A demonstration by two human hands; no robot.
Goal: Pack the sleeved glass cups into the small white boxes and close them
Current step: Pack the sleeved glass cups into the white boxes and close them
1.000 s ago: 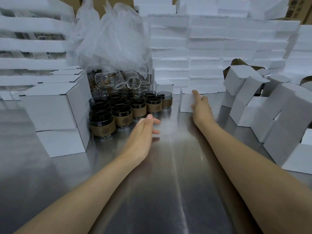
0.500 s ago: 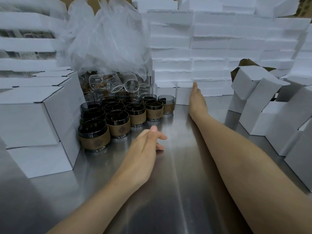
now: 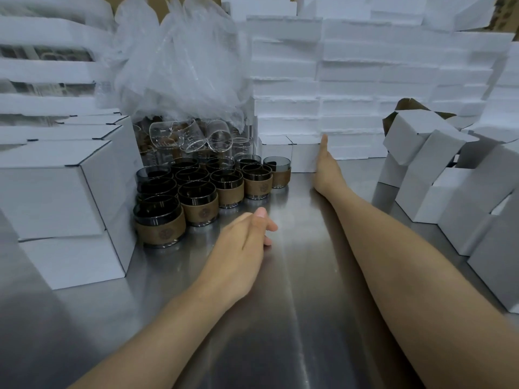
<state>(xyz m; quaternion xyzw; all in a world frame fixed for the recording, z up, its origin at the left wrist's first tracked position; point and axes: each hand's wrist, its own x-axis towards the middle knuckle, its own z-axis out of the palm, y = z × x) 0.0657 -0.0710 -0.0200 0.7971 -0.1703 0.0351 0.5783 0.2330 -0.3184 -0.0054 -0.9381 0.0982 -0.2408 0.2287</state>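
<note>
Several dark glass cups with brown sleeves (image 3: 202, 192) stand in rows on the steel table (image 3: 303, 304), left of centre. My left hand (image 3: 241, 248) rests low on the table just right of the nearest cups, fingers loosely apart, holding nothing. My right hand (image 3: 325, 169) is stretched far back, its flat palm pressed against the side of a small closed white box (image 3: 304, 158) that stands at the foot of the foam stack. Whether the fingers wrap the box is hidden.
Closed white boxes (image 3: 64, 197) are stacked at the left. Folded open boxes (image 3: 438, 175) are piled at the right. White foam blocks (image 3: 365, 88) form a wall behind. Clear glasses (image 3: 191, 136) lie under crumpled plastic bags (image 3: 179, 60) behind the cups.
My right hand has reached farther back and now lies against the small box. My left hand has stayed beside the cups. The camera has come closer to the table.
</note>
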